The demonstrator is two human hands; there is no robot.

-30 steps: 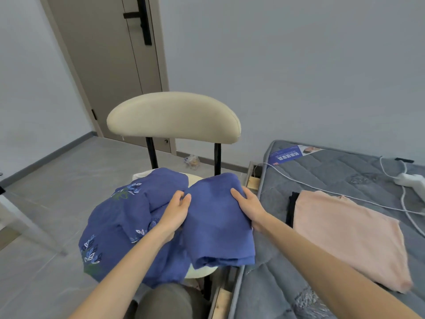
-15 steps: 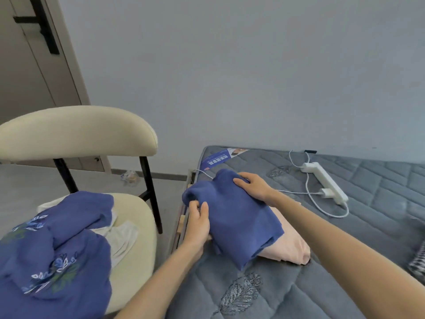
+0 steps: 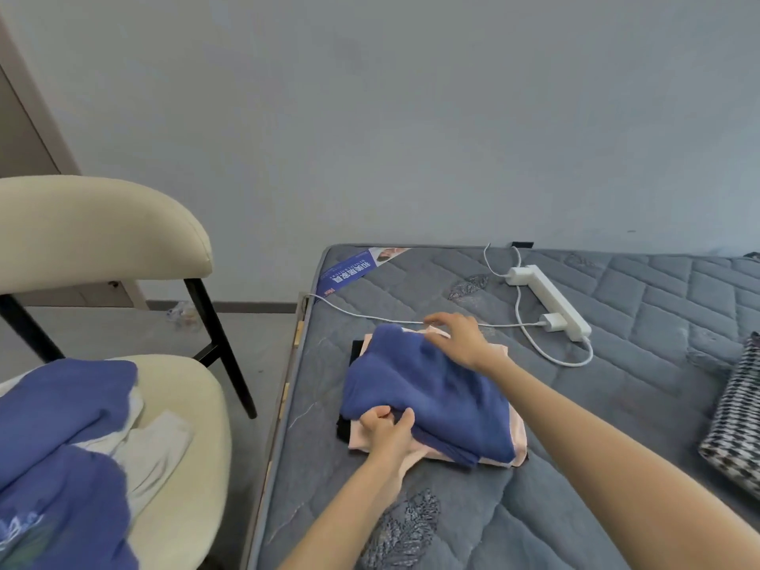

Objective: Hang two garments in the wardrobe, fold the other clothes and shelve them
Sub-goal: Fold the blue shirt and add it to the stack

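Left hand (image 3: 386, 429) pinches blue fold (image 3: 432, 388) edge, right hand (image 3: 460, 339) flat on top: probably squaring it on pink fold (image 3: 520, 436).

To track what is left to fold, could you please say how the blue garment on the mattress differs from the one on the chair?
The mattress garment is folded; the chair garment lies crumpled. The mattress garment looks plain and tops a pink garment, left hand and right hand on it; the chair garment shows a pale print, untouched. Both are blue.
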